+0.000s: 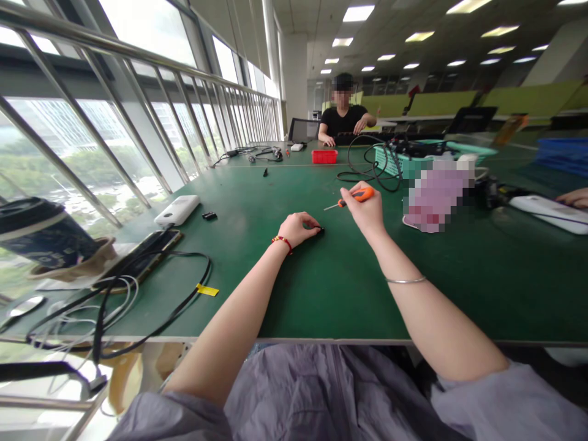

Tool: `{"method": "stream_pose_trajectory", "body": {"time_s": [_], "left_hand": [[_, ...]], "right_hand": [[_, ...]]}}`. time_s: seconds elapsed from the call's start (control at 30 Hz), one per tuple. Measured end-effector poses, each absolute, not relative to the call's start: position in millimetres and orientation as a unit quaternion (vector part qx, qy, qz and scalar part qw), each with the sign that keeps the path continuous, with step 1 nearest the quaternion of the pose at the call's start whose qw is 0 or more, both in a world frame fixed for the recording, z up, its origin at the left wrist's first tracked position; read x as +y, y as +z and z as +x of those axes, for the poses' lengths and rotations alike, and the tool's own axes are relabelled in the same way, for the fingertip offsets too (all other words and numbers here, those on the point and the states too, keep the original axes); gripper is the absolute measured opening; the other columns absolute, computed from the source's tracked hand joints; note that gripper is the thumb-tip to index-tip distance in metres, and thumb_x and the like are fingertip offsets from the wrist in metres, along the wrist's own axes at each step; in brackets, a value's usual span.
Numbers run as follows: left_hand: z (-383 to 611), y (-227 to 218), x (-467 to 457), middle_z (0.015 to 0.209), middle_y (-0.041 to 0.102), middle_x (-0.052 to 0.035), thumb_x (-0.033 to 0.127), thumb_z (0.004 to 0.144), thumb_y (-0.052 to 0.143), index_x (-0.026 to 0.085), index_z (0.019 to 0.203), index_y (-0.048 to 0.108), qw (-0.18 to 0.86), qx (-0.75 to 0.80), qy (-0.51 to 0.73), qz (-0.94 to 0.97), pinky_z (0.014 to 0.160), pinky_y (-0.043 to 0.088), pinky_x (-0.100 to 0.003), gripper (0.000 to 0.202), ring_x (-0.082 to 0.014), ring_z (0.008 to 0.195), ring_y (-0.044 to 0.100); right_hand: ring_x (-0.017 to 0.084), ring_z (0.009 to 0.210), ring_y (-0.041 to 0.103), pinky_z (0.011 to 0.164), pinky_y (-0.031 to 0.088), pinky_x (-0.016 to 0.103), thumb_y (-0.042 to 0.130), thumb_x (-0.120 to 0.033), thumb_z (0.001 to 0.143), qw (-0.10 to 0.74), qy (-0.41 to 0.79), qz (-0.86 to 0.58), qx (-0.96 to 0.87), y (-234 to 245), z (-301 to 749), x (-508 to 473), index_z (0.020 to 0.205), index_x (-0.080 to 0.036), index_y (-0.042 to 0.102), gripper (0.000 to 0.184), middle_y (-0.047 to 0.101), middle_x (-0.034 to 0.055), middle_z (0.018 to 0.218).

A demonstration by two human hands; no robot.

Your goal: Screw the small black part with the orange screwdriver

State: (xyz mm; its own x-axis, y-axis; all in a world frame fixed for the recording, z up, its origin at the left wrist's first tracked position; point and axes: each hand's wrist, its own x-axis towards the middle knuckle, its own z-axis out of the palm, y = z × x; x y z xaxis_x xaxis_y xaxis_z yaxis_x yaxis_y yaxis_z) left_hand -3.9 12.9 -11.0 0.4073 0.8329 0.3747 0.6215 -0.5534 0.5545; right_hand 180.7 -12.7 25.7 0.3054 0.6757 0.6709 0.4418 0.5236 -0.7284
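My right hand (366, 211) is closed round the orange and black handle of a screwdriver (362, 195), raised over the table. Its thin metal shaft points left, with the tip apart from my other hand. My left hand (299, 229) rests low on the green tabletop (340, 294), fingertips pinched on a small black part (321, 230). Fingers cover most of that part, so its kind cannot be made out. Farther left lies another small black piece (209, 215), beside a white power bank (177, 211).
At left are a paper cup (46, 236) in a carrier, a phone (142, 257) and looped cables (202, 269). A red tray (324, 157), a teal basket (390, 160) and a blurred pinkish object (436, 193) lie beyond. A person (344, 116) sits opposite; another hand (574, 197) shows at right.
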Motion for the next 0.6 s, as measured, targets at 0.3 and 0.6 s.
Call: {"method": "stream_pose_trajectory", "body": {"time_s": [0.3,0.6], "left_hand": [[-2.3,-11.0,13.9,0.080,0.070,-0.0018,0.022,0.071,0.070,0.017,0.080,0.075,0.176,0.434,0.324,0.822,0.074,0.051,-0.026,0.011,-0.0143,0.074,0.064],[-2.8,-11.5,13.8,0.080,0.070,-0.0015,0.022,0.070,0.070,0.017,0.080,0.075,0.173,0.429,0.325,0.825,0.073,0.051,-0.026,0.012,-0.0140,0.074,0.064]], "right_hand": [[0.012,0.050,0.048,0.055,0.042,0.028,0.057,-0.034,0.077,0.673,0.089,-0.449,-0.582,29.3,177.9,-14.9,0.054,-0.023,0.041,0.030,0.045,-0.0025,0.053],[0.011,0.051,0.048,0.054,0.041,0.026,0.059,-0.031,0.075,0.665,0.117,-0.452,-0.582,30.9,174.3,-18.8,0.053,-0.023,0.043,0.028,0.045,-0.0028,0.053]]}}
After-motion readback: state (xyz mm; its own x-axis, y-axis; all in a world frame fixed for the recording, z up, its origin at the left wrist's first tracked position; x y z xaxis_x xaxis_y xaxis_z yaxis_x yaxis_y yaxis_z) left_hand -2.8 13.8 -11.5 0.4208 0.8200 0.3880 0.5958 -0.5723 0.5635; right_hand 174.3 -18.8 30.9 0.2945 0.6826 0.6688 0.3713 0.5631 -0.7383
